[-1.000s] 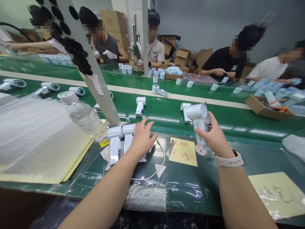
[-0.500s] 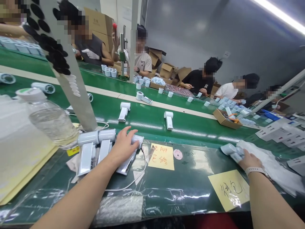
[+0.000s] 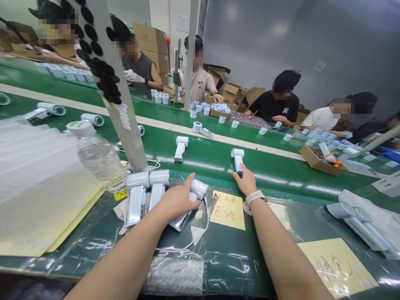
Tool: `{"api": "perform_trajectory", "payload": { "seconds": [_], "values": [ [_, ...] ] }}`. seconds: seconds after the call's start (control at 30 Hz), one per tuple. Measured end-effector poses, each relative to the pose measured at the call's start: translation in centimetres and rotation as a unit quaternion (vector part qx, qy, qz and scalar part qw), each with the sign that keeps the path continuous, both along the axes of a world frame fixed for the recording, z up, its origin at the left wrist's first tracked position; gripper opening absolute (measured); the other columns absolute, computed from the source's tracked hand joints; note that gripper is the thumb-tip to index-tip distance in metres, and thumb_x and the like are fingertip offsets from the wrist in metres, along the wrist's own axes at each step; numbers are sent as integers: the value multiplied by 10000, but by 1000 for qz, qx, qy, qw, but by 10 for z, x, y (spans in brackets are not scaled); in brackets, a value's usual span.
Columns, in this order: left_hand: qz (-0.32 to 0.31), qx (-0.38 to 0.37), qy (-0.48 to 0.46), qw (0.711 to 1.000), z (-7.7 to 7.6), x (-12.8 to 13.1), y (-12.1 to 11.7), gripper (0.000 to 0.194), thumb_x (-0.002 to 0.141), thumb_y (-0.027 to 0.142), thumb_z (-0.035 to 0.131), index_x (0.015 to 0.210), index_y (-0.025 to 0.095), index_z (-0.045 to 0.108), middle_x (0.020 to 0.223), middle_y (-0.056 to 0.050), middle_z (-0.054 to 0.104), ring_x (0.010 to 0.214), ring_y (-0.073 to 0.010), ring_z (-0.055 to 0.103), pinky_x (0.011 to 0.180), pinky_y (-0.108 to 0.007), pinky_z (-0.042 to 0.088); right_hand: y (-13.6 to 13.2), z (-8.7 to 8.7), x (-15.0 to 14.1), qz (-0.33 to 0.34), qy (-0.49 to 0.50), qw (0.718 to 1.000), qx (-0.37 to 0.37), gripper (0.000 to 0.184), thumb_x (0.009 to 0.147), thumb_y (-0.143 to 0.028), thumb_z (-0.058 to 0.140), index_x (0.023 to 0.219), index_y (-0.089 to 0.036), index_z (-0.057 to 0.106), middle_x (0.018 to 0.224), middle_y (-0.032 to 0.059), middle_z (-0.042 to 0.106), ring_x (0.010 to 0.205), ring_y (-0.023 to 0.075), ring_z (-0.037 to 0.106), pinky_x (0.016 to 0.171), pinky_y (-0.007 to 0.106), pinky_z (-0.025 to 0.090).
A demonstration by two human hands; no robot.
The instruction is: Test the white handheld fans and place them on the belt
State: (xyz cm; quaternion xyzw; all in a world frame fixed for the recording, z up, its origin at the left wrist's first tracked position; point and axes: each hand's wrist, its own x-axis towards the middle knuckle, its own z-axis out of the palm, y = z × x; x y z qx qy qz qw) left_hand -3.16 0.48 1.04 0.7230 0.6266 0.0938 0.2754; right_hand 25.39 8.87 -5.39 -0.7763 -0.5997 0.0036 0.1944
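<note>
My left hand (image 3: 179,201) is wrapped around the neck of a pale-blue T-shaped handheld device (image 3: 199,188), its thumb and index finger on either side below the round head. A white cable (image 3: 206,216) runs from this device. Two similar devices (image 3: 135,204) lie side by side just left of that hand. On the green belt, my right hand (image 3: 246,180) reaches the lower handle end of another such device (image 3: 238,154), its thumb and fingers apart. Further right, a pale-blue device (image 3: 359,223) lies on white wrapping, with no hand on it.
A water bottle (image 3: 98,156) stands by a metal post (image 3: 128,121) at left, beside stacked white sheets (image 3: 46,183). Yellow notes (image 3: 228,210) lie on the table. More devices (image 3: 181,148) sit on the belt. Several co-workers sit beyond it. An open carton (image 3: 323,160) holds tools.
My right hand has let go of the device at the right and moved left and forward to the one on the belt. My left hand has closed around its device. The view has turned left.
</note>
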Motion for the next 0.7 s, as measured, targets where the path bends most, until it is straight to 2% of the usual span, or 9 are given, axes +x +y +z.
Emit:
{"api": "perform_trajectory", "payload": {
  "seconds": [0.07,0.1,0.2,0.27,0.33,0.47,0.57,0.63,0.7],
  "values": [
    [21,24,-81,996,-3,1,0,982,691,370,673,1555,153,260,960,-156,740,882,-369,688,722,-382,464,7,-5,-23,22,9,1000,1,451,898,-355,604,1339,-259,615,1234,159,571,1156,335,531,986,453,388],
    [41,36,-135,989,-5,2,1,938,662,354,714,1509,169,358,994,-149,736,897,-356,683,735,-374,466,8,-4,-28,27,15,1000,5,402,905,-327,583,1292,-240,652,1216,174,564,1150,350,525,982,477,380],
    [126,47,-303,944,-11,7,3,574,593,382,823,1107,188,656,988,-122,724,910,-321,663,772,-367,475,2,5,-32,38,42,998,31,371,928,-206,449,1199,-150,696,1126,214,565,1120,371,518,957,516,385],
    [175,2,-451,875,-14,11,4,436,595,410,854,919,197,654,910,-86,710,833,-269,655,743,-354,489,-9,13,-37,57,64,995,57,412,934,-166,365,1195,-109,679,1062,212,579,1093,362,527,941,517,406],
    [197,-67,-581,786,-16,14,5,435,626,445,857,906,197,636,859,-57,694,744,-215,649,699,-335,510,-25,20,-53,99,88,988,82,422,949,-176,326,1194,-116,664,1029,185,601,1066,335,547,933,494,434],
    [199,-150,-705,664,-15,12,9,408,710,499,809,863,156,650,771,-59,690,663,-173,654,654,-295,536,-72,26,-105,227,123,960,106,368,969,-238,368,1159,-225,683,1104,114,632,1061,265,583,942,416,479],
    [203,-166,-788,557,-12,6,11,348,742,452,798,824,141,664,731,-53,698,647,-172,664,662,-291,553,-106,28,-134,308,145,929,143,348,947,-205,401,1086,-225,720,1268,141,584,1176,295,550,988,467,466],
    [210,-170,-807,525,-9,3,12,335,781,459,758,804,137,670,736,-54,707,676,-185,681,700,-312,570,-119,31,-138,338,166,911,169,330,935,-183,415,1025,-216,731,1348,153,557,1250,316,521,1013,495,452],
    [221,-181,-808,515,-7,2,12,368,817,496,706,790,131,678,751,-65,715,710,-197,693,729,-333,577,-120,33,-134,348,217,896,171,309,939,-190,421,1053,-225,706,1331,142,598,1243,299,554,1004,483,470]
  ]
}}
